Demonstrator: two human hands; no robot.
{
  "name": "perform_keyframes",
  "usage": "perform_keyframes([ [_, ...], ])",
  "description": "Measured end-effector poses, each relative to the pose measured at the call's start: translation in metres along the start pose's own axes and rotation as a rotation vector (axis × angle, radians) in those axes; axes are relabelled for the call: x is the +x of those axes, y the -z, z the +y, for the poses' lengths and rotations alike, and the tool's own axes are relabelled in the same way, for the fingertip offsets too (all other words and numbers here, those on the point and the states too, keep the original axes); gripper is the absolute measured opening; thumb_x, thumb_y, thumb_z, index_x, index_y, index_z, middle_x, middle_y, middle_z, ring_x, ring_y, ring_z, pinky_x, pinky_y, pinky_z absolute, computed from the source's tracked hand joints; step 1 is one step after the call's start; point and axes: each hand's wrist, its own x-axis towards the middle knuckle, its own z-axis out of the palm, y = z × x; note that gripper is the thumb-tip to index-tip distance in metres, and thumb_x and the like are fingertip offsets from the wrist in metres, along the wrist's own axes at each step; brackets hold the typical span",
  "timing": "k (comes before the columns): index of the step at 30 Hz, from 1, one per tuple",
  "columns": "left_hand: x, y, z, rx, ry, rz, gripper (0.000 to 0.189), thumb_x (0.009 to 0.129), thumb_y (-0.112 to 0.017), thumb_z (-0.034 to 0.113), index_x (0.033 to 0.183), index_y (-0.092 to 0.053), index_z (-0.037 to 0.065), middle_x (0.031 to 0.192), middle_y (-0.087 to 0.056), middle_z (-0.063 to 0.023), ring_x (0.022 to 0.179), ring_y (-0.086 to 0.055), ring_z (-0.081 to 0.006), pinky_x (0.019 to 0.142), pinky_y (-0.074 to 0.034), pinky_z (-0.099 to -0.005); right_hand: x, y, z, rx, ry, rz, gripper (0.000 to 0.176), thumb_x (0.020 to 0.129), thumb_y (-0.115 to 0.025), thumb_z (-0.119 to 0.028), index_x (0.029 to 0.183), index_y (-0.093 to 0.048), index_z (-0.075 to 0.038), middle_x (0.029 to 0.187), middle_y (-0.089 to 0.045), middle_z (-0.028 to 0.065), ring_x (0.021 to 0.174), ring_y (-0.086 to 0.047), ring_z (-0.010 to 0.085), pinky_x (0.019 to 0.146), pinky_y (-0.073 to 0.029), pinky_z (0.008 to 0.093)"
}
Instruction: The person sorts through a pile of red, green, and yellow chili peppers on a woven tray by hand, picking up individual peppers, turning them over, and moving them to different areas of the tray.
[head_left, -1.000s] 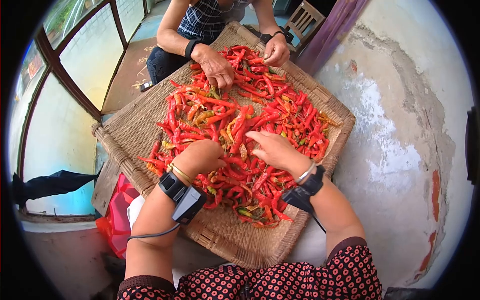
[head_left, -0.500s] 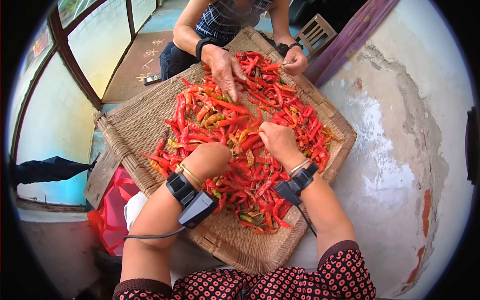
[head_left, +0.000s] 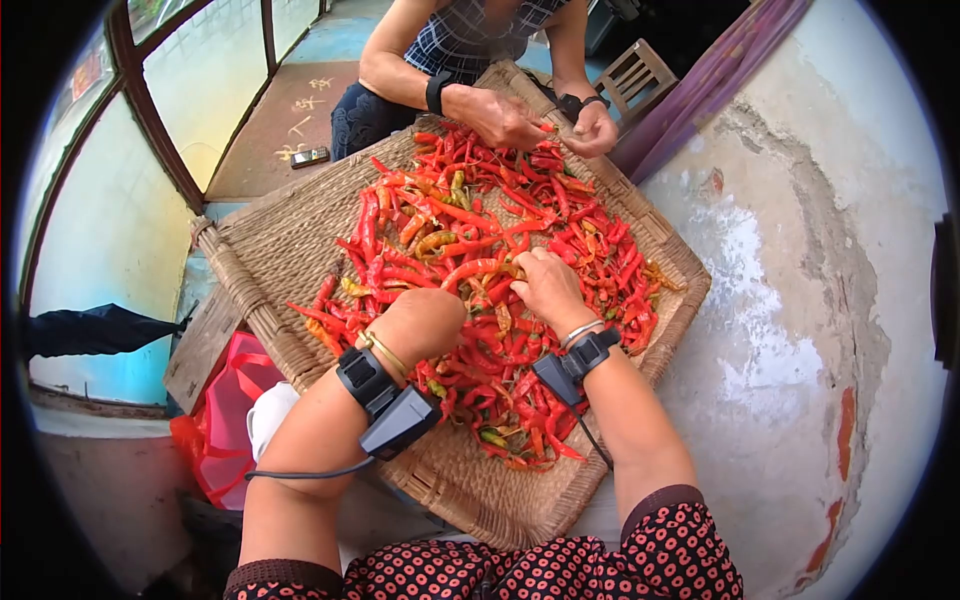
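Observation:
Red chili peppers (head_left: 500, 345), with some orange and greenish ones among them, cover a woven basket tray (head_left: 290, 215). My left hand (head_left: 425, 320) is curled over the pile at the left, its fingertips hidden behind its back. A curved red chili pepper (head_left: 475, 268) stretches from my left hand to the fingertips of my right hand (head_left: 550, 288). The right thumb and fingers are pinched together at the pepper's right end. Across the tray, another person's hands (head_left: 505, 120) are close together over the far peppers, with a small reddish piece at the fingertips.
A rough plastered wall (head_left: 770, 330) stands along the right, and framed panels (head_left: 105, 230) along the left. Beside the tray's left edge are a pink-red bag (head_left: 232, 420) and a dark folded umbrella (head_left: 105, 332). A wooden stool (head_left: 637, 78) stands behind, and a phone (head_left: 309, 157) lies at the left.
The other person's left-side hand has lifted from the peppers and moved beside their other hand. A curved pepper now shows between my hands; my right hand has shifted slightly left.

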Motion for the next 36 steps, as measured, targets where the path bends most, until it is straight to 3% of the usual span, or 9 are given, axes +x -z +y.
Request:
perform_keyframes([
  [4,-0.001,-0.004,0.0,0.022,0.011,0.006,0.025,0.074,-0.062,0.028,0.079,-0.065,0.004,0.075,-0.063,-0.0142,0.074,-0.061,-0.0325,0.065,-0.049,-0.0427,0.009,0.02,0.0,0.049,-0.202,-0.236,0.012,0.071,-0.063,-0.019,0.076,-0.061,-0.009,0.076,-0.061,0.0116,0.077,-0.06,0.0295,0.069,-0.047,0.0416],
  [12,-0.006,0.002,0.005,0.011,0.011,0.025,0.025,0.074,-0.062,0.028,0.078,-0.064,0.003,0.073,-0.062,-0.0145,0.073,-0.062,-0.0322,0.063,-0.05,-0.0424,0.035,0.052,0.028,0.046,-0.193,-0.295,0.013,0.071,-0.06,-0.017,0.075,-0.063,-0.006,0.072,-0.063,0.0103,0.07,-0.061,0.0262,0.065,-0.047,0.0358],
  [14,-0.009,0.007,0.007,0.025,-0.001,0.013,0.016,0.072,-0.053,0.01,0.075,-0.067,0.002,0.077,-0.064,-0.0158,0.074,-0.064,-0.0307,0.064,-0.051,-0.0391,0.041,0.06,0.026,-0.006,-0.18,-0.266,0.013,0.072,-0.06,-0.018,0.075,-0.063,-0.006,0.072,-0.063,0.0101,0.07,-0.061,0.0266,0.064,-0.047,0.0362],
  [18,-0.011,0.009,0.007,0.012,0.008,0.043,0.015,0.071,-0.054,0.01,0.075,-0.067,0.002,0.077,-0.064,-0.0157,0.075,-0.064,-0.0308,0.064,-0.051,-0.0392,0.055,0.064,0.017,0.012,-0.279,0.071,0.01,0.075,-0.063,-0.02,0.078,-0.064,-0.011,0.075,-0.062,0.0115,0.076,-0.06,0.0291,0.067,-0.048,0.0402],
  [20,-0.011,0.009,0.007,0.014,-0.004,0.053,0.015,0.071,-0.054,0.009,0.075,-0.066,0.002,0.078,-0.065,-0.0159,0.075,-0.064,-0.0306,0.064,-0.051,-0.0391,0.058,0.051,0.018,-0.213,-0.023,0.478,0.015,0.073,-0.064,-0.016,0.087,-0.061,-0.011,0.081,-0.059,0.0107,0.08,-0.058,0.0298,0.069,-0.048,0.0403],
  [22,-0.01,0.009,0.008,0.011,-0.001,0.046,0.015,0.071,-0.054,0.009,0.075,-0.066,0.002,0.078,-0.065,-0.0161,0.075,-0.064,-0.0305,0.064,-0.051,-0.039,0.053,0.039,0.011,-0.042,-0.012,0.078,0.031,0.068,-0.066,-0.011,0.097,-0.058,-0.007,0.09,-0.057,0.0101,0.089,-0.053,0.0295,0.079,-0.044,0.0386],
  [24,-0.009,0.008,0.01,0.009,0.001,0.042,0.015,0.071,-0.054,0.009,0.076,-0.066,0.002,0.078,-0.065,-0.0163,0.075,-0.064,-0.0303,0.064,-0.051,-0.0389,0.043,0.015,0.005,-0.004,0.265,-0.004,0.026,0.069,-0.065,-0.011,0.094,-0.059,-0.007,0.088,-0.057,0.0095,0.09,-0.053,0.0291,0.079,-0.044,0.0387],
  [30,-0.01,0.009,0.009,-0.018,0.01,0.031,0.015,0.071,-0.054,0.01,0.075,-0.066,0.002,0.078,-0.065,-0.0161,0.075,-0.064,-0.0302,0.063,-0.051,-0.0388,0.023,0.006,-0.003,0.081,0.153,0.014,0.019,0.067,-0.066,-0.011,0.084,-0.06,-0.008,0.087,-0.056,0.0093,0.091,-0.053,0.0278,0.077,-0.046,0.0376],
  [36,-0.004,0.005,0.003,-0.003,-0.001,0.059,0.021,0.075,-0.059,0.024,0.077,-0.064,0.004,0.073,-0.062,-0.0147,0.072,-0.062,-0.0324,0.063,-0.05,-0.0419,-0.015,0.027,0.007,0.418,-0.06,0.033,0.012,0.08,-0.062,-0.017,0.08,-0.058,-0.005,0.062,-0.059,0.0082,0.053,-0.056,0.0221,0.054,-0.047,0.0297],
])
